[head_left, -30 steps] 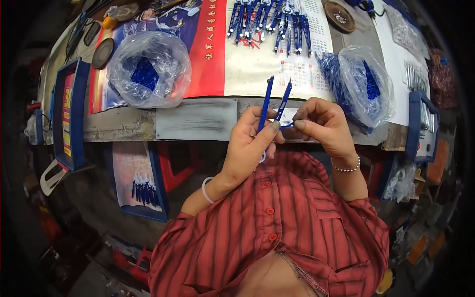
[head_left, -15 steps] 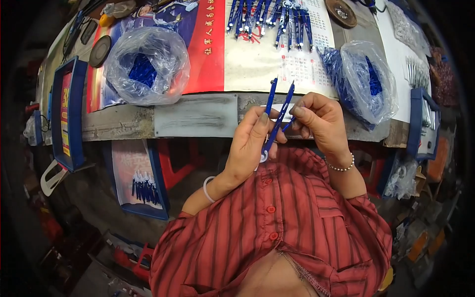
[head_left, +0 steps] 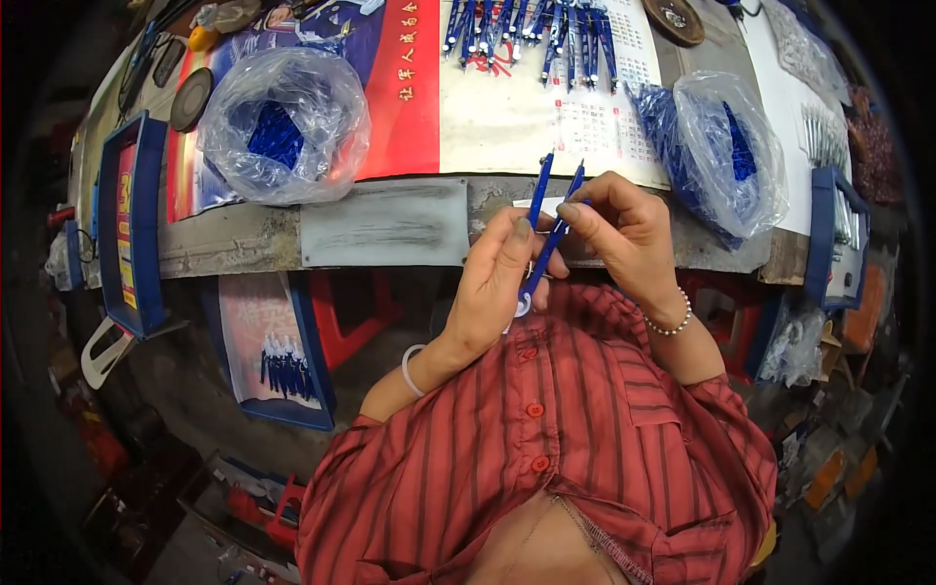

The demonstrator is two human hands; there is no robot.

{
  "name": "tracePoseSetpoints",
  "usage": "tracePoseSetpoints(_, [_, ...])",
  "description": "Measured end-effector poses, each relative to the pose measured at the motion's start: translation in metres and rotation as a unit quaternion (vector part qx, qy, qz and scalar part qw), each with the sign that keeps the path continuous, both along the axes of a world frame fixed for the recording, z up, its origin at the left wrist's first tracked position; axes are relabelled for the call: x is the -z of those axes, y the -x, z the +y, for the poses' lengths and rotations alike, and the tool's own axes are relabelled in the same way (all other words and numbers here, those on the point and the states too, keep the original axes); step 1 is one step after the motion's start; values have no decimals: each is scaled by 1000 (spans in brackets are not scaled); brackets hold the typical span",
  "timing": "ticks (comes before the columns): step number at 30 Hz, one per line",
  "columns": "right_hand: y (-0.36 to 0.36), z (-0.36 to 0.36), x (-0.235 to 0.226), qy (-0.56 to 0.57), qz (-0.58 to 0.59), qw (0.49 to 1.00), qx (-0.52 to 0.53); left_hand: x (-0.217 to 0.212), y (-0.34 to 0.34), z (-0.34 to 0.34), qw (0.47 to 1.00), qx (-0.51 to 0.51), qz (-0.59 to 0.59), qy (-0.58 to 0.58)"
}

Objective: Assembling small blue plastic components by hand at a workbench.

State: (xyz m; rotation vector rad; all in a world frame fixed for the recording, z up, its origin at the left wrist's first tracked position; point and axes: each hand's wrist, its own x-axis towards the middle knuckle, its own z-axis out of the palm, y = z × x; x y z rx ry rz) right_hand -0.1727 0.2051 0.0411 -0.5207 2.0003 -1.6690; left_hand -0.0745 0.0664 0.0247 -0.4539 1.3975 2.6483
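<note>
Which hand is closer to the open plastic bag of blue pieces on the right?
Right. The right hand is just left of the bag, nearer the body; the left hand, holding the blue compass, is farther left.

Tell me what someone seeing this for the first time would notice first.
Probably the red striped shirt filling the lower middle. Just above it, the left hand holds a blue compass, the right hand pinching at one leg. Blue parts show in a clear bag at left on the table.
</note>
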Motion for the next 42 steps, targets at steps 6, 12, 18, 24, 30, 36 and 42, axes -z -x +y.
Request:
tracePoseSetpoints(6, [-7, -3, 4, -42, 96, 994, -24, 5, 0, 3, 999, -5, -9, 40])
tracePoseSetpoints(12, [-21, -15, 18, 85, 19, 992, 91, 5, -2, 4, 999, -15, 3, 42])
tracePoseSetpoints(18, [-15, -10, 24, 146, -172, 971, 82, 3, -4, 4, 999, -9, 2, 35])
tracePoseSetpoints(24, [-12, -6, 25, 148, -261, 952, 64, 6, -4, 3, 998, 11, -36, -43])
tracePoseSetpoints(30, [-6, -11, 24, 156, -305, 939, 32, 18, -4, -10, 915, 65, -124, -379])
tracePoseSetpoints(36, [13, -29, 16, 63, -266, 957, -100, 38, -18, -15, 843, 49, -138, -517])
tracePoseSetpoints(42, [54, -118, -28, 41, -12, 985, -165, 28, -38, -58, 971, -27, -60, -232])
